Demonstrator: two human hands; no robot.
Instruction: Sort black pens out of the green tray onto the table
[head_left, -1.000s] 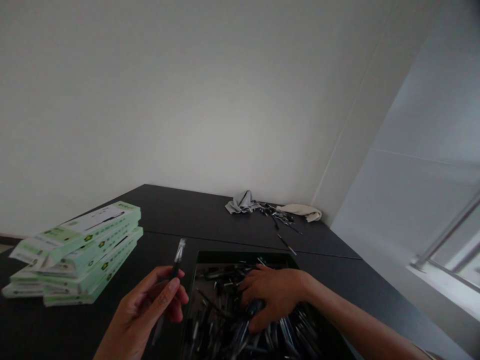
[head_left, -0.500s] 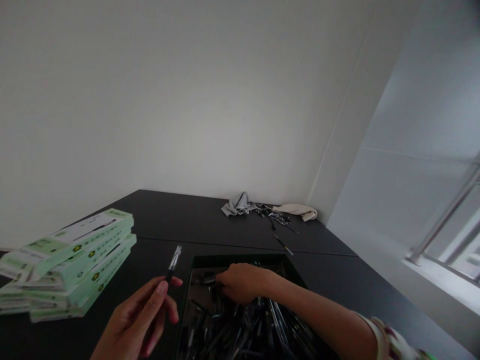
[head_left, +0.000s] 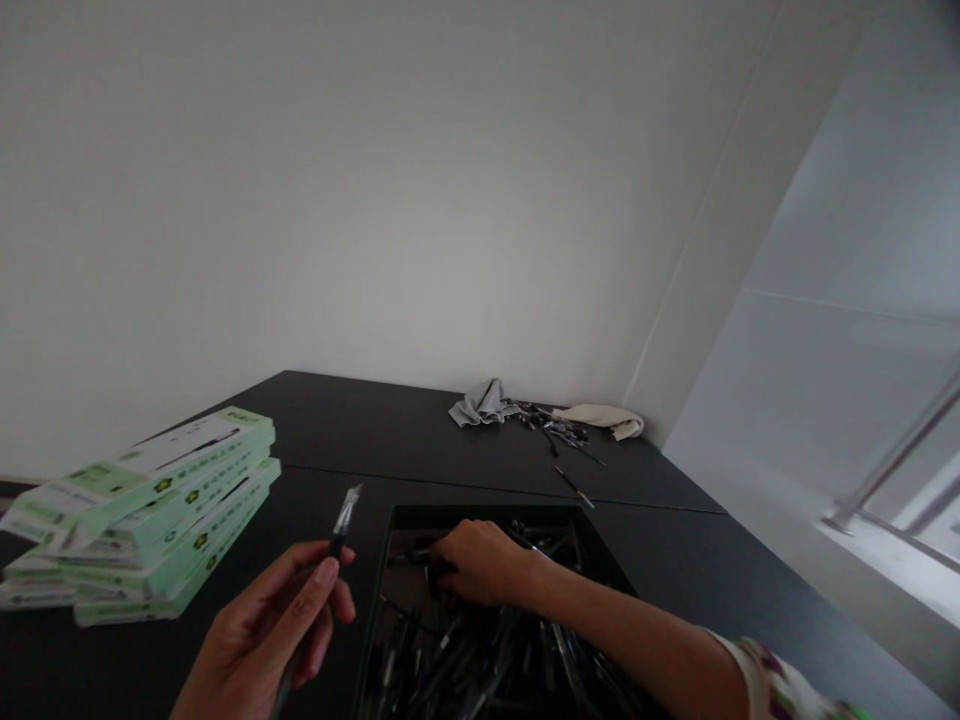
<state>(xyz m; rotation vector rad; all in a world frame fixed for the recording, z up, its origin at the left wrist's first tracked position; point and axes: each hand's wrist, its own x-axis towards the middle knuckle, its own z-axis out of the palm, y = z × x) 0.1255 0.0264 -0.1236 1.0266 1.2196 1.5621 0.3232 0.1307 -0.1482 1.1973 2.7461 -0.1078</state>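
Observation:
My left hand [head_left: 274, 620] is closed round a pen [head_left: 346, 512], thumb and fingers pinching its black section. The pen's clear, shiny end points up and away from me. Beside it, to the right, stands a dark open box [head_left: 491, 515] holding many loose black and clear pens [head_left: 442, 660]. My right hand [head_left: 480, 560] reaches into the far left part of this box, palm down with curled fingers. Its fingertips are among the pens, and what they grip is hidden. A black pen [head_left: 523, 537] lies just behind that hand.
On the left, several green and white pen boxes [head_left: 172, 500] are stacked unevenly. Farther back on the black table [head_left: 360, 420] lie a grey cloth [head_left: 484, 402], a heap of pens [head_left: 551, 422] and a beige cloth [head_left: 604, 418]. A single pen [head_left: 574, 487] lies nearer.
The view has shifted slightly. My left hand still holds the pen, a little lower in view. My right hand stays in the box, its fingers slightly moved among the pens.

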